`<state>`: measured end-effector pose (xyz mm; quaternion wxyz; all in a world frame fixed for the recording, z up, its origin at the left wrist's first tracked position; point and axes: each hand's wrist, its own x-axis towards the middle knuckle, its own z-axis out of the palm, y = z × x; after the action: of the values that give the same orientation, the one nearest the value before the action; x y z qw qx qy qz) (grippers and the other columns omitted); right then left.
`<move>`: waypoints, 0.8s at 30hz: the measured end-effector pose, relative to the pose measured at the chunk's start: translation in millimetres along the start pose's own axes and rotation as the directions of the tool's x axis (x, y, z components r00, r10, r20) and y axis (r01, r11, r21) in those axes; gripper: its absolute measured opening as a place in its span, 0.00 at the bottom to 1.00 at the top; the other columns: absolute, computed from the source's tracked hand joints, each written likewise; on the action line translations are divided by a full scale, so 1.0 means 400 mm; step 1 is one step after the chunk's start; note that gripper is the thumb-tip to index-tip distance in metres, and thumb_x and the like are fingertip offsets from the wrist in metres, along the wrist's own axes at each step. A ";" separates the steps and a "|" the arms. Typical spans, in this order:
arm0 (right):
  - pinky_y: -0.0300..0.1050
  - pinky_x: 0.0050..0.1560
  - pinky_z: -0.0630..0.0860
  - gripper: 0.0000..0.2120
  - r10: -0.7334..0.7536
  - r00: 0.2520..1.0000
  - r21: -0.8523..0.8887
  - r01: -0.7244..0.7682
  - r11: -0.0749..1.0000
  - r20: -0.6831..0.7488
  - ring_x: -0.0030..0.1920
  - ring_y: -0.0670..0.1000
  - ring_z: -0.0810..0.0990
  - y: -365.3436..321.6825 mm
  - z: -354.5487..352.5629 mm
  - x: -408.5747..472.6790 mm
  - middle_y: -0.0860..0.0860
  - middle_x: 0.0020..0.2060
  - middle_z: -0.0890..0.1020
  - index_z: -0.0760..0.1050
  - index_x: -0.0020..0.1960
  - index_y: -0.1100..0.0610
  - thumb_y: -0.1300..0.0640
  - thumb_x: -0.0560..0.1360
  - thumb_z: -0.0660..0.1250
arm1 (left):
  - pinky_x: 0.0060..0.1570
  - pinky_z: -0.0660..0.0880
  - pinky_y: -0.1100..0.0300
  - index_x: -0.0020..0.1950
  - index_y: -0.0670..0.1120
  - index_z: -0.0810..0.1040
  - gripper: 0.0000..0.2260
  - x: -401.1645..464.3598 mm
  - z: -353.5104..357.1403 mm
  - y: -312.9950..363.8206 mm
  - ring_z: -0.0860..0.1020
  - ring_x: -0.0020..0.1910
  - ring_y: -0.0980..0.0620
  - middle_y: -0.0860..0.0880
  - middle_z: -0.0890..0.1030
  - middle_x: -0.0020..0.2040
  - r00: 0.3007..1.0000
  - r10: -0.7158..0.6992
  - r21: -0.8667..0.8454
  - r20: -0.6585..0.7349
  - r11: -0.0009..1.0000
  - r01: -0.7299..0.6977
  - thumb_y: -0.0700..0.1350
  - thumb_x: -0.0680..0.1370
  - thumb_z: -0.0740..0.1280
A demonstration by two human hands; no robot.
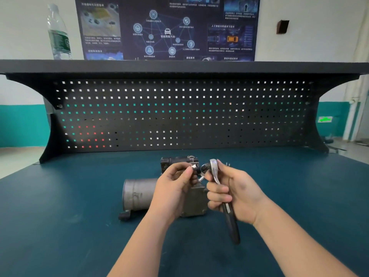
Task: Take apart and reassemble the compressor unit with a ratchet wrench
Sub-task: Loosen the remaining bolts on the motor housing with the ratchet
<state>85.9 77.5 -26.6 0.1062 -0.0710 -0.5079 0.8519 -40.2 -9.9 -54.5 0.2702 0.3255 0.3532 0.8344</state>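
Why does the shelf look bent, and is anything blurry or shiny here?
Head view: the wide lens bows the shelf; glare shines on the ratchet wrench head in the right hand; the bottle and poster look soft.

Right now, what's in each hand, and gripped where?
Right hand grips the ratchet wrench around the upper handle, just below its head. Left hand pinches a small metal piece in its fingertips; what it is cannot be told.

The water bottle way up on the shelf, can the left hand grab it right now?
Probably not: the left hand is pinching a small metal piece, and the water bottle stands far off on the shelf above the pegboard.
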 end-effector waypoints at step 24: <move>0.40 0.30 0.56 0.18 -0.055 0.992 -0.111 0.042 0.993 -0.114 0.20 0.46 0.60 0.024 0.009 0.002 0.48 0.21 0.63 0.72 0.36 0.59 0.43 0.71 0.61 | 0.44 0.78 0.62 0.46 0.40 0.78 0.07 -0.001 -0.014 -0.008 0.79 0.38 0.50 0.45 0.82 0.39 0.983 -0.013 0.070 0.184 0.998 0.000 0.39 0.69 0.68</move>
<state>83.2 70.3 -33.3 0.1526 -0.1140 -0.5478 0.8146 -43.3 -10.7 -60.0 0.2930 0.4093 0.3568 0.7870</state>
